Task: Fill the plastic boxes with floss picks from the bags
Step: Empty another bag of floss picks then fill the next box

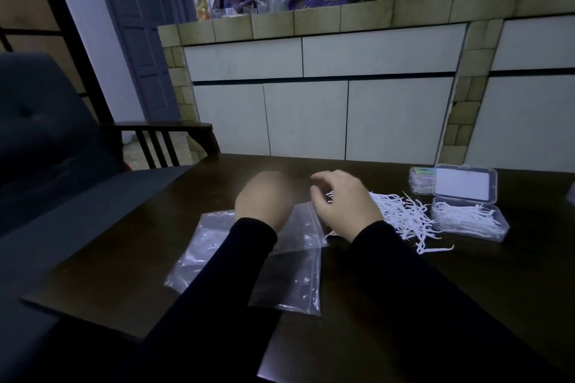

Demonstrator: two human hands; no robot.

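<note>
Two empty clear zip bags (289,270) lie flat on the dark table (466,289), partly under my left forearm. My left hand (264,199) hovers above them with its back to the camera; its fingers are hidden. My right hand (345,205) is beside it with curled fingers, and a few white floss picks (329,196) show at its fingertips. A loose pile of floss picks (401,214) spreads out just right of that hand. Further right an open clear plastic box (469,222) holds floss picks, its lid (463,185) standing up behind it.
A second small clear box (420,180) with coloured contents sits behind the open one. A dark upholstered chair (46,140) with a wooden armrest stands left of the table. Tiled cabinets (311,109) run behind the table's far edge.
</note>
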